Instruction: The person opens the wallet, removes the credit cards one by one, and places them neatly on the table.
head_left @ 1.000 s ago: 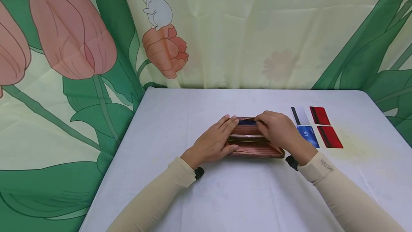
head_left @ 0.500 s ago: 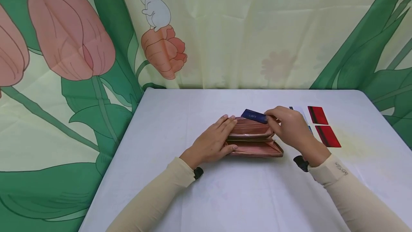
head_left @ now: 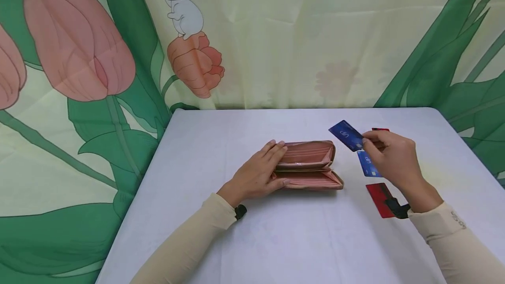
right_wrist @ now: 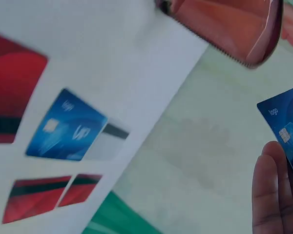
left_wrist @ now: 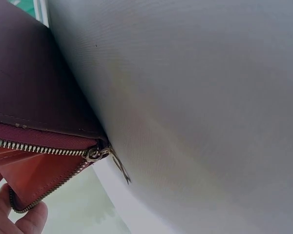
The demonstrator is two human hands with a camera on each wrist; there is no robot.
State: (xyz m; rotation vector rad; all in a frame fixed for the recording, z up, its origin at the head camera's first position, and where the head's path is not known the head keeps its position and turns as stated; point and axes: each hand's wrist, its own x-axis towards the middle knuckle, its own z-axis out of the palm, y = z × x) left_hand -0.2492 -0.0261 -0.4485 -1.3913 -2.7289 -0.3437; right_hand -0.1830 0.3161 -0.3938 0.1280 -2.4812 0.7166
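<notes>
A zippered wallet (head_left: 309, 179), brown outside with pink-brown pockets, lies unzipped in the middle of the table. My left hand (head_left: 258, 172) holds its left end, fingers over the back edge and thumb at the front. In the left wrist view, thumb and fingertips touch the zippered corner of the wallet (left_wrist: 44, 107). Right of the wallet, my right hand (head_left: 394, 157) pinches a dark blue bank card (head_left: 346, 135) by one end, above the table. The right wrist view shows that card (right_wrist: 285, 122) with its chip facing the camera.
Another blue card (head_left: 368, 164) lies under the right hand. A red card (head_left: 378, 198) lies nearer, partly behind the wrist strap. The right wrist view shows a white card (right_wrist: 106, 145) and further red cards (right_wrist: 36, 197) on the white table. A patterned curtain (head_left: 284, 56) hangs behind.
My right hand has drawn the blue card out of the wallet's back section and carried it rightward over the laid-out cards. The left hand stays on the wallet.
</notes>
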